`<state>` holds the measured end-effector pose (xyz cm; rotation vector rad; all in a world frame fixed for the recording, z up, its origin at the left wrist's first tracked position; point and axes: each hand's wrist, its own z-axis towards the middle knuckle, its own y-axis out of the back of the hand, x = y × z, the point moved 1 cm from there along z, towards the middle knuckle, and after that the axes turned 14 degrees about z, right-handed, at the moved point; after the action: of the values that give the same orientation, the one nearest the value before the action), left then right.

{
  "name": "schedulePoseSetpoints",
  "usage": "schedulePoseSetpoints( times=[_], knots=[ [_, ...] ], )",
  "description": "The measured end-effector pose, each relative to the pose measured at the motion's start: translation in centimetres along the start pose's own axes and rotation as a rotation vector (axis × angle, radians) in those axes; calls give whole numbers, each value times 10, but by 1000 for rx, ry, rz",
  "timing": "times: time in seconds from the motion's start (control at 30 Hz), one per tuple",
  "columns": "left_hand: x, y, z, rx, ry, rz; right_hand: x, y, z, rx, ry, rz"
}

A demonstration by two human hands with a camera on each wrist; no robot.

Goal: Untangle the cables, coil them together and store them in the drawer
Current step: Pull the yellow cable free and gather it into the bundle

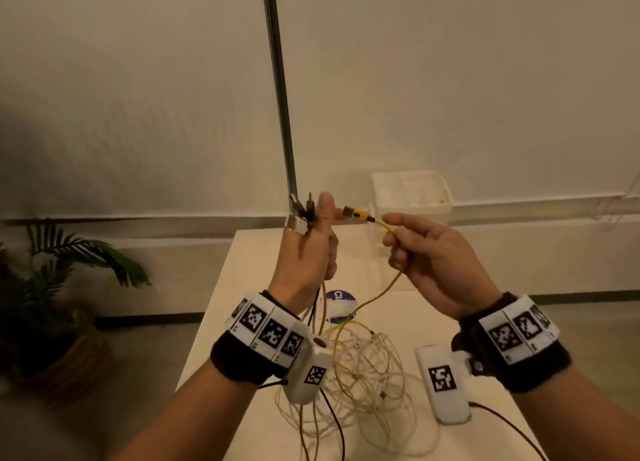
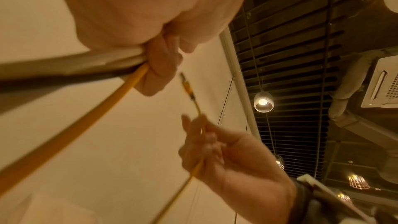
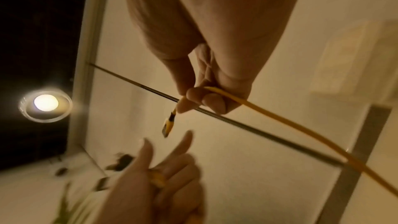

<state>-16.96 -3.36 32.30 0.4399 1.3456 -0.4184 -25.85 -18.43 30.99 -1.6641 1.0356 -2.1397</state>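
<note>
Open air between hands; metal pole (image 1: 280, 90) stands just behind left hand (image 1: 304, 252).

Thin yellow cable (image 1: 390, 285) with a yellow-and-black plug (image 1: 358, 215); pale, perhaps white, loose cables (image 1: 374, 374); black-and-white checkered wrist bands (image 1: 268, 329).

dim warm light | ceiling lamp (image 3: 46, 102) glares | wrist views motion-blurred

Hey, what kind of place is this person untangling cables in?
Probably a café or a studio-like commercial room, not a home. Glass pendant lamps hang from a dark slatted ceiling with a ceiling air-conditioning cassette, and a potted palm plant stands on the floor beside the pale table.
</note>
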Motion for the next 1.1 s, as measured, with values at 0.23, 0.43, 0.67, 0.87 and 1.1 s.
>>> schedulePoseSetpoints(
  times=[0.23,0.43,0.67,0.87,1.1],
  knots=[
    [-7,-7,-3,139,-11,-195,-21,-43,-8,-40,27,223],
    [-4,-7,2,166,-23,-2,-32,-52,-10,54,124,59],
    [0,-8,15,272,112,12,-38,-48,-3,6,231,-145],
    [-1,10,29,184,-13,115,-44,-35,-6,-22,294,-451],
    [-33,54,48,128,-72,-113,-64,13,-11,107,111,-857]
  ],
)
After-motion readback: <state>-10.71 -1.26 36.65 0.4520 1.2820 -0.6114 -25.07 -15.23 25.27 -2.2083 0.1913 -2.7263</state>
